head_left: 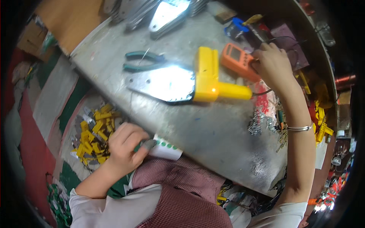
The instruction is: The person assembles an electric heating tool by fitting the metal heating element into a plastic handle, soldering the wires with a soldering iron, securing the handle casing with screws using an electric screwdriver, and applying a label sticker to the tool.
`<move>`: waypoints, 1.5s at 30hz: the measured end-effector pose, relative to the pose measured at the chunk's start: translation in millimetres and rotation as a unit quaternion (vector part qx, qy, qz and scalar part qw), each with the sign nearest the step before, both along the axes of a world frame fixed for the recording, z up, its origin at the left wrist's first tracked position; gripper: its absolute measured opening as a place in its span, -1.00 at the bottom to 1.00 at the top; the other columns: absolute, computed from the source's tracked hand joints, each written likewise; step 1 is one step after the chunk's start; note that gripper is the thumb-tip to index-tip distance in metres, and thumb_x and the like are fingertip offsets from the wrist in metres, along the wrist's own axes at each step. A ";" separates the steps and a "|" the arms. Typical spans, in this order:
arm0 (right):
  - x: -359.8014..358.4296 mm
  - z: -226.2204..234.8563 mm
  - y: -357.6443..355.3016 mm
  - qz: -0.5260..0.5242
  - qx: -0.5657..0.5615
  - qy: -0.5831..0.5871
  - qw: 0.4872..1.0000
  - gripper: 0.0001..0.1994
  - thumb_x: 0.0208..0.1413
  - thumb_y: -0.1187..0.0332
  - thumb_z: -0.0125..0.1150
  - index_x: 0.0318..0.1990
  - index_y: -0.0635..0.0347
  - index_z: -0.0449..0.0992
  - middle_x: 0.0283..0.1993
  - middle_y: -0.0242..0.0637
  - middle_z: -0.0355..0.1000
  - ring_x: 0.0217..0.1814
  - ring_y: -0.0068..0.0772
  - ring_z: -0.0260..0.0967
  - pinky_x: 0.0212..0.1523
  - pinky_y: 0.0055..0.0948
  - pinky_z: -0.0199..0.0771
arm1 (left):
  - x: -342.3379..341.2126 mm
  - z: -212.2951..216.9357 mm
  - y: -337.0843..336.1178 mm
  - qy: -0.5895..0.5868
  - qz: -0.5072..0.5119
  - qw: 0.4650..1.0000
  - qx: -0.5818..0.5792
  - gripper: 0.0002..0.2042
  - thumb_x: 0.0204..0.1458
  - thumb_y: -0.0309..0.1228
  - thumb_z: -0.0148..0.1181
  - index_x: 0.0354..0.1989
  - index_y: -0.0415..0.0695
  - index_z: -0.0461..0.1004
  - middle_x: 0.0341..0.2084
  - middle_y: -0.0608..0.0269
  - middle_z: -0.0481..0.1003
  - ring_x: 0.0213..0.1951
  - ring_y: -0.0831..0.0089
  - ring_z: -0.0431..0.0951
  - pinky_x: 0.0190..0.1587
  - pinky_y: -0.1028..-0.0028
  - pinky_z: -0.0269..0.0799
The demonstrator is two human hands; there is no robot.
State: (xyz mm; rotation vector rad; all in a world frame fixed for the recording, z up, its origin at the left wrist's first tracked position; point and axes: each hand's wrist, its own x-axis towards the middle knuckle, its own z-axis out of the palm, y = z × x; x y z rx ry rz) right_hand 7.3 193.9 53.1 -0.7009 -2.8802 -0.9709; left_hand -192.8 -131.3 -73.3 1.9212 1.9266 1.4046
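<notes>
My left hand (127, 146) is closed at the table's near edge, pinching a white strip (167, 151) that carries a row of round green stickers. A dark covering shows on its thumb tip. At the far right, my right hand (274, 65) is curled against the side of an orange handheld meter (237, 60) with a small screen and buttons; some of its fingertips are hidden. Between the hands lies a yellow plastic device (207, 76) with a handle, a cable and a brightly shining tapered metal plate (163, 83). Green-handled pliers (144, 60) rest just beyond the plate.
More tapered metal plates (167, 17) are stacked at the far edge of the grey table (213, 133). Small metal parts (260, 121) lie at the right, near a blue spool (237, 26). Several yellow pieces (95, 135) fill a container below the table's left edge.
</notes>
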 end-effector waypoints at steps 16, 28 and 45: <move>-47.2 -69.1 -211.2 0.088 -0.518 0.160 0.836 -0.84 -0.11 0.37 0.25 -0.43 0.22 0.40 -0.40 -0.17 0.34 -0.31 -0.06 0.41 -0.33 -0.15 0.44 | 22.9 -13.3 -14.8 -0.341 -0.055 0.925 -0.158 -0.77 -0.14 -0.62 0.11 -0.25 -0.34 0.53 -0.49 0.20 0.42 -0.42 0.47 0.43 -0.32 0.53 0.37; -49.4 -53.8 -187.6 0.021 -0.598 0.206 0.775 -0.94 -0.09 0.45 0.22 -0.47 0.25 0.52 -0.51 -0.17 0.42 -0.47 -0.17 0.45 -0.39 -0.30 0.46 | -0.7 14.1 -13.0 -0.295 -0.064 0.924 -0.235 -0.81 -0.15 -0.61 0.17 -0.31 -0.31 0.54 -0.49 0.14 0.52 -0.41 0.42 0.52 -0.32 0.48 0.41; -29.5 -66.9 -54.8 -0.123 -0.380 0.434 0.807 -0.88 -0.12 0.38 0.19 -0.50 0.23 0.57 -0.50 -0.10 0.50 -0.41 -0.07 0.50 -0.30 -0.20 0.49 | -15.2 30.9 82.4 0.157 0.004 0.984 -0.084 -0.33 -0.36 -0.48 0.34 0.11 -0.17 0.37 0.11 -0.01 0.32 0.14 0.00 0.32 0.18 0.18 0.23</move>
